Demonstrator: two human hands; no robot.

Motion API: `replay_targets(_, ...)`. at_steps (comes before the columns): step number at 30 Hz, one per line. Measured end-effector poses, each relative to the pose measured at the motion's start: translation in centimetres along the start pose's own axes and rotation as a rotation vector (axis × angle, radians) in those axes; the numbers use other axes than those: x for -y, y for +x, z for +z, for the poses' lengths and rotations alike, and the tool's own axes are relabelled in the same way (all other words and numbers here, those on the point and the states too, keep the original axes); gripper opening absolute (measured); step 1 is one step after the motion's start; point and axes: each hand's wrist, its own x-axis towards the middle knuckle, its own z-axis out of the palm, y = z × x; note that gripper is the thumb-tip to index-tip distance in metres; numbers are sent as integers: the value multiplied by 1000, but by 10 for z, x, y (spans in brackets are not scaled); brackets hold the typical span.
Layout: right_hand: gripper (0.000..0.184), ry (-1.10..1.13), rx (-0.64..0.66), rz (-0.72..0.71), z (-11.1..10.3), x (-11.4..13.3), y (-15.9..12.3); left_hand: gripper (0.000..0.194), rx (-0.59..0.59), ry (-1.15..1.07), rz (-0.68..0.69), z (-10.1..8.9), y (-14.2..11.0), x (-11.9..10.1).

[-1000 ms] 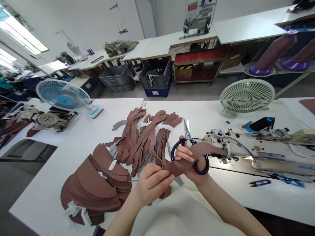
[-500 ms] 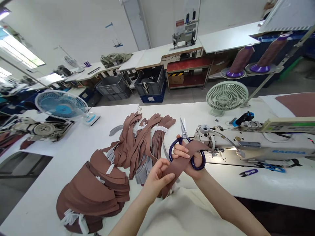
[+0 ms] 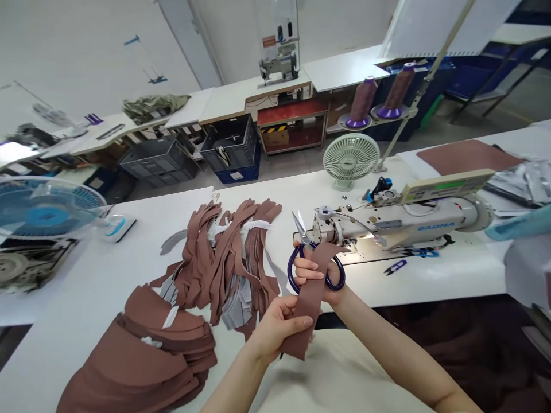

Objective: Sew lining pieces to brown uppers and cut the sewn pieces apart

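My right hand (image 3: 316, 274) is closed round the blue handles of a pair of scissors (image 3: 301, 241), blades pointing up and away, and its fingers also press the upper end of a brown fabric strip (image 3: 307, 301). My left hand (image 3: 279, 328) pinches the lower part of the same strip, just in front of my body. The strip hangs nearly upright between the two hands. To the left lie heaps of brown cut pieces (image 3: 228, 252) tied with white bands, and a stack of curved brown pieces (image 3: 142, 355).
A sewing machine (image 3: 404, 218) lies on the white table (image 3: 86, 287) to the right, with small thread snips (image 3: 395, 267) in front and a green fan (image 3: 350, 158) behind. A blue fan (image 3: 43, 209) stands left. Thread cones (image 3: 364, 100), crates and other tables are beyond.
The view has swung to the right. The strip has turned from slanting to nearly upright, and my left hand has slid down it towards its lower end.
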Motion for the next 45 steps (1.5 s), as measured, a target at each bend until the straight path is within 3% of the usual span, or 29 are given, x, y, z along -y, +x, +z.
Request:
replay_targets(4, 29, -172, -229, -135, -19, -2, -5, 48, -28, -36, 57, 5, 7, 11)
replay_targets(7, 27, -464, -438, -266, -45, -11, -24, 49, -79, -63, 107, 12, 12, 14)
replay_targets(12, 36, -1137, -633, -199, -100, -37, -100, 43, -112, -76, 164, 26, 22, 15)
replay_targets(16, 50, -1203, -973, -330, -157, -44, -165, 44, -149, -72, 179, 35, 33, 21)
replay_targets(19, 60, -1130, -1273, -522, -201, -17, -209, 44, -205, -68, 208, 38, 44, 23)
replay_targets(21, 60, -1164, -1523, -543, -221, 16, -237, 45, -217, -49, 193, 41, 52, 22)
replay_targets(23, 56, -1304, -1712, -350, -231, 56, -261, 47, -191, -5, 146, 48, 60, 21)
replay_targets(25, 50, -1460, -1778, -115, -235, 99, -277, 49, -140, 56, 101, 59, 69, 21)
replay_targets(27, 50, -1581, -1811, 27, -237, 142, -285, 49, -90, 108, 58, 73, 79, 25)
replay_targets(31, 51, -1729, -1848, 111, -251, 218, -288, 44, -60, 117, 39, 107, 101, 43)
replay_targets(34, 52, -1816, -1835, 102, -262, 255, -284, 44, -48, 98, 60, 136, 114, 55)
replay_targets(38, 50, -1894, -1752, -232, -253, 257, -275, 41, -69, 114, 78, 177, 128, 60)
replay_targets(40, 43, -1751, -1549, -385, -233, 239, -272, 39, -87, 154, 93, 197, 135, 62)
replay_targets(43, 51, -1336, -958, -338, -187, 205, -274, 39, -93, 175, 97, 228, 147, 69)
replay_targets(45, 55, -1202, -708, -339, -154, 189, -280, 39, -52, 176, 62, 248, 155, 76)
